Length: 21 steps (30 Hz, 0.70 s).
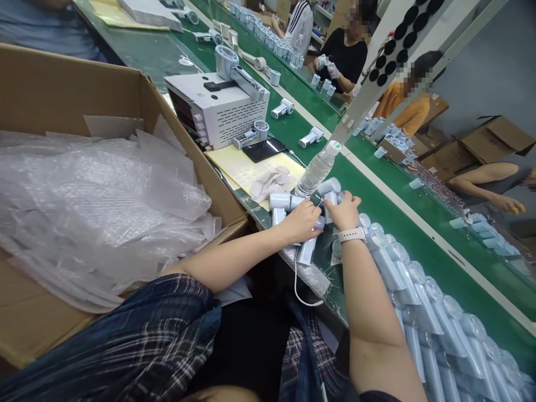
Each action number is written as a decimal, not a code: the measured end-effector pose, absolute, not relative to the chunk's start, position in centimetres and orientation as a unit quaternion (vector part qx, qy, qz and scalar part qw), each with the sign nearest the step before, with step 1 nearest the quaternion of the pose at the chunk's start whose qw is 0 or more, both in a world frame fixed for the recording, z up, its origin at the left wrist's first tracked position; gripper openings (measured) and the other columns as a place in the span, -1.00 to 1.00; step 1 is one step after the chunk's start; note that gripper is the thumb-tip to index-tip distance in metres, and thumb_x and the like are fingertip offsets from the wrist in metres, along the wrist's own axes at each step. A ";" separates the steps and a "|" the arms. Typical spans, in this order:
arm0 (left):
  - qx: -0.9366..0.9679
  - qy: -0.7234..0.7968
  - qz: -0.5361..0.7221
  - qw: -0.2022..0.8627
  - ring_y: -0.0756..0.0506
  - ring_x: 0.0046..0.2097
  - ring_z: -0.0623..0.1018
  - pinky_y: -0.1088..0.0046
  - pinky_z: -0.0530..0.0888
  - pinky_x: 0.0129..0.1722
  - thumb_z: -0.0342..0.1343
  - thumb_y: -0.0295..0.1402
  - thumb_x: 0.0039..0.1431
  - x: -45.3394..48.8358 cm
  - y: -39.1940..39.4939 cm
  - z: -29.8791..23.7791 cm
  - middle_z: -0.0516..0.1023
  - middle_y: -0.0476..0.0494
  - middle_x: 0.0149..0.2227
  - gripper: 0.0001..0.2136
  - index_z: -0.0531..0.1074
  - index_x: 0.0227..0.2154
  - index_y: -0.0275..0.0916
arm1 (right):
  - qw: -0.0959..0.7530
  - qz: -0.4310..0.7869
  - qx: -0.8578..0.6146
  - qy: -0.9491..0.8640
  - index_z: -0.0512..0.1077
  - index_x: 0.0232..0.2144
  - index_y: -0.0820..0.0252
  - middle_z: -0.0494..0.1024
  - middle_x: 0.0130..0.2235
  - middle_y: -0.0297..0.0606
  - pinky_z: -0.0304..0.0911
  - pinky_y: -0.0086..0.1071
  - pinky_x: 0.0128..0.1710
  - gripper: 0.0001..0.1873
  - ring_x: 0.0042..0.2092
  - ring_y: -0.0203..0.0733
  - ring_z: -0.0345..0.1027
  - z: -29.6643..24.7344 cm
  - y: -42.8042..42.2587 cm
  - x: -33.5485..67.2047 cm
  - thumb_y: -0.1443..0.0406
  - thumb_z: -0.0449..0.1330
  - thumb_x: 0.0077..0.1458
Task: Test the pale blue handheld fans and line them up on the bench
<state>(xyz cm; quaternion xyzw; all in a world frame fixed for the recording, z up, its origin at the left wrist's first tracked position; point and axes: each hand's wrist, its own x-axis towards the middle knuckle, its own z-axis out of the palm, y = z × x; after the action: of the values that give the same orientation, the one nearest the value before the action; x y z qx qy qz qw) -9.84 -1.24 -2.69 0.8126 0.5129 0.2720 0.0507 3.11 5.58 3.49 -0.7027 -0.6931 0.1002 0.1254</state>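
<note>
My left hand (302,221) is closed on a light-blue handheld fan (320,223), its fingers curled around the handle. Close beside it, my right hand (344,210), with a pale watch band at the wrist, grips another light-blue fan (330,187); the palm hides part of it. More fans lie around my hands at the table edge, among them one lying flat (280,200) and one pointing toward me (307,251). A white cable (296,279) hangs beside them. The exact contact of my fingertips is partly hidden.
A large carton (138,84) of bubble-wrap bags (104,195) stands at left. Stacked fans (431,312) line the right. A water bottle (316,170), crumpled tissue (272,181), phone (263,149) and white power supply (218,109) stand ahead. Co-workers sit across the green conveyor belt (377,192).
</note>
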 end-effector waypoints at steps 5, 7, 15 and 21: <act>0.811 0.522 0.261 0.046 -0.35 0.13 0.46 0.00 0.23 0.37 0.20 -0.23 0.23 -9.8 -1.1 -2.7 0.54 -0.45 -0.03 -0.52 0.41 0.07 -0.55 | 0.048 0.032 -0.676 -0.734 0.26 0.25 0.35 0.18 0.26 0.27 0.36 -0.12 -0.12 -0.29 -0.09 0.13 0.52 3.0 5.8 1.9 0.12 0.28 0.15; 0.809 0.523 0.265 0.046 -0.35 0.16 0.44 0.02 0.23 0.37 0.21 -0.23 0.22 -9.8 -1.1 -2.7 0.53 -0.44 0.00 -0.50 0.40 0.10 -0.53 | 0.026 0.008 -0.653 -0.756 0.29 0.22 0.37 0.23 0.23 0.27 0.35 -0.12 -0.11 -0.34 -0.01 0.18 0.47 2.9 5.6 1.9 0.17 0.29 0.16; 0.809 0.525 0.258 0.049 -0.34 0.17 0.41 0.04 0.23 0.35 0.18 -0.19 0.25 -9.8 -1.1 -2.7 0.52 -0.43 0.00 -0.58 0.47 0.01 -0.47 | 0.019 -0.060 -0.583 -0.810 0.32 0.20 0.25 0.40 0.17 0.15 0.15 -0.01 0.14 -0.41 0.19 0.24 0.18 2.3 5.6 4.6 0.21 0.29 0.16; 0.845 0.483 0.226 0.041 -0.32 0.12 0.45 -0.01 0.21 0.33 0.18 -0.15 0.26 -10.0 0.2 -2.6 0.57 -0.38 -0.02 -0.59 0.49 0.01 -0.39 | 0.038 -0.063 -0.568 -0.820 0.32 0.21 0.27 0.40 0.21 0.16 0.08 0.05 0.21 -0.42 0.22 0.25 0.17 2.8 4.9 5.5 0.26 0.26 0.17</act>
<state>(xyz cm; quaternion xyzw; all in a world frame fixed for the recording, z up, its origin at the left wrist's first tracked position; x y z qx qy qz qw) -10.04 0.21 -2.62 0.8448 0.4835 0.2256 0.0411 5.51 4.92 2.77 -0.5675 -0.8201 -0.0628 0.0385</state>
